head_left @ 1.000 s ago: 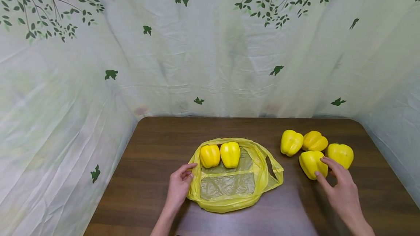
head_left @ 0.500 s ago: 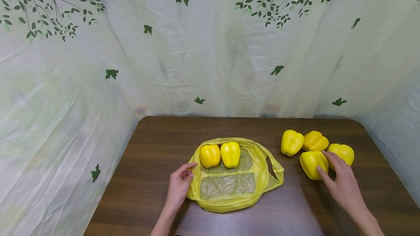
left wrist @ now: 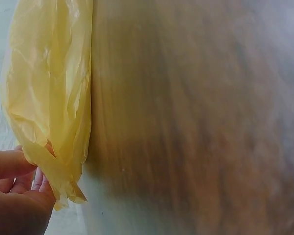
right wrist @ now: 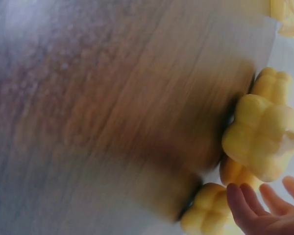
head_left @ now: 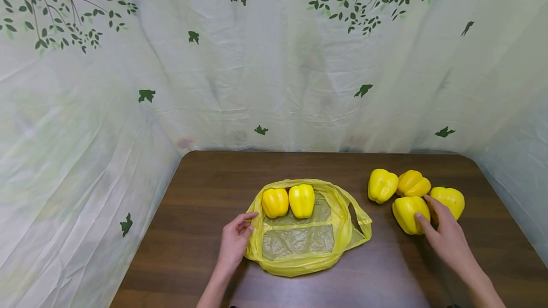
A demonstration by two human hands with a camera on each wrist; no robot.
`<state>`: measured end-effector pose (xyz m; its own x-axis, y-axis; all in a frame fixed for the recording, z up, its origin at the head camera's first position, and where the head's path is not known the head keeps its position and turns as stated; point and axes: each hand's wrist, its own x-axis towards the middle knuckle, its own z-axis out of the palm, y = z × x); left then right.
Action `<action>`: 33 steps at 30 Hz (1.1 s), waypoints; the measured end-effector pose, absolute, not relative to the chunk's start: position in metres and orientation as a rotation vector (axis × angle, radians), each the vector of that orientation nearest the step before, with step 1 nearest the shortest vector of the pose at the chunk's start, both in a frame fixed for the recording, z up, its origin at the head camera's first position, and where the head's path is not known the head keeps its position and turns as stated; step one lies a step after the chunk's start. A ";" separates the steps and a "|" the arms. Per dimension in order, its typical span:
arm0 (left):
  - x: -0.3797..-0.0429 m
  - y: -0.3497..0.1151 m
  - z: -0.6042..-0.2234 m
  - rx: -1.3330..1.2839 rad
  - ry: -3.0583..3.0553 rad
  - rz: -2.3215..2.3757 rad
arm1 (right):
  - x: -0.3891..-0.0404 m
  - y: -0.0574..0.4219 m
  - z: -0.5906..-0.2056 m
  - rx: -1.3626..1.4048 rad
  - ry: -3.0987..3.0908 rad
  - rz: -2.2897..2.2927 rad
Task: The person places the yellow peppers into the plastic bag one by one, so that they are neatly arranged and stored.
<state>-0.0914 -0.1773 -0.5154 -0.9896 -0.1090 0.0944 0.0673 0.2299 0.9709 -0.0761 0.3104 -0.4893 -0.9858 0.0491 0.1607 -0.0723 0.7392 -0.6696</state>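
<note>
In the head view, a yellow plastic bag (head_left: 295,266) lies spread on the table with its mouth facing up. Two yellow bell peppers (head_left: 275,203) sit side by side in its far left part. My left hand (head_left: 233,241) pinches the bag's left edge; the left wrist view shows the gathered plastic (left wrist: 63,171) between thumb and fingers. At the right, my right hand (head_left: 449,241) reaches around the nearest loose bell pepper (head_left: 408,215), thumb by its right side. From the right wrist, its fingers (right wrist: 242,205) look spread and uncurled beside the peppers.
Three more yellow bell peppers cluster behind and beside the nearest one: a left one (head_left: 382,186), a middle one (head_left: 413,183) and a right one (head_left: 449,202). The brown wooden table (head_left: 205,175) ends at a hanging leaf-patterned cloth (head_left: 274,70). A bag handle loop (head_left: 364,222) points right.
My right hand has shifted slightly right, its thumb sliding toward the near pepper's right side. The left hand stays at the bag. The head view has drifted a little.
</note>
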 end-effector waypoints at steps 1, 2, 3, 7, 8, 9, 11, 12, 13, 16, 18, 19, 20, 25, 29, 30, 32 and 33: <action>-0.091 -0.177 -0.515 0.040 -2.346 -1.868 | -0.077 0.311 -0.490 0.013 -2.783 1.081; -0.091 -0.177 -0.515 0.038 -2.343 -1.868 | -0.077 0.311 -0.490 0.008 -2.795 1.081; -0.091 -0.177 -0.515 0.041 -2.342 -1.869 | -0.078 0.311 -0.490 0.002 -2.810 1.084; -0.092 -0.176 -0.515 0.063 -2.349 -1.866 | -0.079 0.313 -0.491 -0.022 -2.861 1.082; -0.092 -0.176 -0.515 0.063 -2.347 -1.865 | -0.079 0.313 -0.490 -0.025 -2.869 1.088; -0.093 -0.176 -0.514 0.067 -2.349 -1.865 | -0.080 0.314 -0.490 -0.028 -2.877 1.089; -0.093 -0.176 -0.515 0.059 -2.351 -1.859 | -0.080 0.315 -0.488 -0.030 -2.888 1.093; -0.093 -0.176 -0.515 0.060 -2.349 -1.860 | -0.081 0.316 -0.488 -0.030 -2.894 1.106; -0.093 -0.176 -0.515 0.060 -2.349 -1.862 | -0.082 0.316 -0.488 -0.033 -2.902 1.120; -0.092 -0.176 -0.515 0.060 -2.350 -1.863 | -0.085 0.318 -0.488 -0.043 -2.925 1.156; -0.092 -0.176 -0.515 0.065 -2.352 -1.866 | -0.086 0.319 -0.489 -0.052 -2.941 1.186; -0.092 -0.176 -0.515 0.065 -2.354 -1.867 | -0.086 0.320 -0.490 -0.054 -2.948 1.202; -0.092 -0.176 -0.515 0.065 -2.356 -1.866 | -0.087 0.321 -0.490 -0.054 -2.953 1.218; -0.092 -0.176 -0.514 0.070 -2.366 -1.861 | -0.088 0.324 -0.490 -0.053 -2.982 1.299; -0.092 -0.176 -0.514 0.070 -2.366 -1.859 | -0.090 0.324 -0.488 -0.095 -2.998 1.341; -0.092 -0.176 -0.514 0.071 -2.365 -1.859 | -0.091 0.324 -0.488 -0.112 -3.003 1.352; -0.092 -0.176 -0.514 0.074 -2.366 -1.860 | -0.092 0.324 -0.487 -0.150 -3.010 1.365; -0.092 -0.176 -0.514 0.077 -2.369 -1.856 | -0.093 0.323 -0.486 -0.165 -3.013 1.374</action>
